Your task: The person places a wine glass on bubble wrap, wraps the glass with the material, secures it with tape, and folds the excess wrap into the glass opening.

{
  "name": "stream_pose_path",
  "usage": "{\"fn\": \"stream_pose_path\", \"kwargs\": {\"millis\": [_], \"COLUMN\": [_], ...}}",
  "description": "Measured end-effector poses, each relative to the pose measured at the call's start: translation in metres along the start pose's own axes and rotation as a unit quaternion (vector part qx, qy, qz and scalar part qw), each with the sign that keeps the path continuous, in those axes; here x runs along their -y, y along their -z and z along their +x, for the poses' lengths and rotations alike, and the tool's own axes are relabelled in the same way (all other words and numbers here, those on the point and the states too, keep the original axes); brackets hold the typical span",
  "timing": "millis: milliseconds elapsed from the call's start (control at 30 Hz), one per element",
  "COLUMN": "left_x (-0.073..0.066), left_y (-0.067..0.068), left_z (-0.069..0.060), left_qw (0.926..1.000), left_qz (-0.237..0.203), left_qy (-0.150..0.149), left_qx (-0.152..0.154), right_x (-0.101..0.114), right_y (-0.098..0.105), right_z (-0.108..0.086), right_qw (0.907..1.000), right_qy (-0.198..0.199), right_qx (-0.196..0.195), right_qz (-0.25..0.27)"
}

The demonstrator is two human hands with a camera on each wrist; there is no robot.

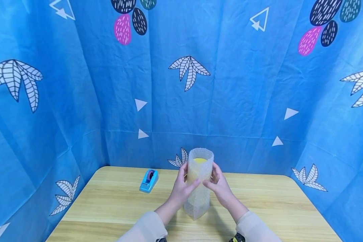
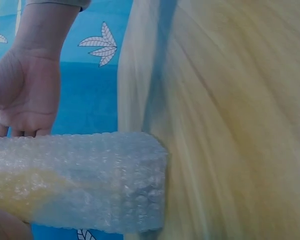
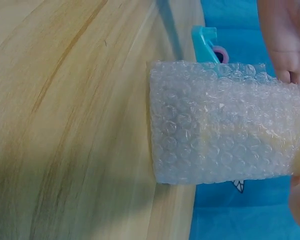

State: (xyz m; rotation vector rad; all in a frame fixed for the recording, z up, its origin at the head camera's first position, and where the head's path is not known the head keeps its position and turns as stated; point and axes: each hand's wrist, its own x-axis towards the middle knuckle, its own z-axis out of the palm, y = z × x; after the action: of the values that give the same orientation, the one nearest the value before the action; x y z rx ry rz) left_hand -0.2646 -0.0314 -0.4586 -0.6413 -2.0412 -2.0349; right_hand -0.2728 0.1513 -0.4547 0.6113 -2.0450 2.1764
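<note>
A roll of bubble wrap (image 1: 198, 198) stands upright near the middle of the table, its top end open. Inside it sits something yellow (image 1: 200, 160); its kind cannot be made out through the wrap. My left hand (image 1: 183, 186) holds the wrap from the left side, thumb across the front. From the right side my right hand (image 1: 220, 187) grips it too, its thumb close to the left one. Fingers reach round behind the wrap and are partly hidden. In the right wrist view the lower end of the bubble wrap (image 3: 190, 125) meets the tabletop.
A blue tape dispenser (image 1: 149, 180) with a roll of tape stands on the wooden table (image 1: 115, 208), left of the hands. A blue patterned cloth (image 1: 181, 111) hangs behind the table and along both sides.
</note>
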Motion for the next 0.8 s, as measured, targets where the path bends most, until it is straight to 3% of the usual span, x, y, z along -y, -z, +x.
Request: {"fn": "stream_pose_path", "kwargs": {"millis": [133, 333, 567, 800], "left_x": [-0.002, -0.001, -0.002, -0.004], "left_y": [-0.001, -0.001, -0.003, -0.010], "left_z": [0.004, 0.007, 0.009, 0.009], "left_qw": [0.9994, 0.9995, 0.9998, 0.9979], "left_qz": [0.023, 0.013, -0.014, -0.055], "left_qy": [0.022, 0.026, 0.010, 0.027], "left_qx": [-0.011, -0.015, -0.013, -0.019], "right_x": [0.001, 0.004, 0.004, 0.000], "right_y": [0.000, -0.001, -0.004, -0.010], "right_z": [-0.001, -0.001, 0.002, 0.006], "right_qw": [0.9999, 0.9993, 0.9995, 0.9984], "right_qy": [0.007, 0.009, 0.010, 0.032], "right_qx": [0.011, 0.021, -0.007, -0.031], "right_qz": [0.006, 0.030, 0.030, 0.035]}}
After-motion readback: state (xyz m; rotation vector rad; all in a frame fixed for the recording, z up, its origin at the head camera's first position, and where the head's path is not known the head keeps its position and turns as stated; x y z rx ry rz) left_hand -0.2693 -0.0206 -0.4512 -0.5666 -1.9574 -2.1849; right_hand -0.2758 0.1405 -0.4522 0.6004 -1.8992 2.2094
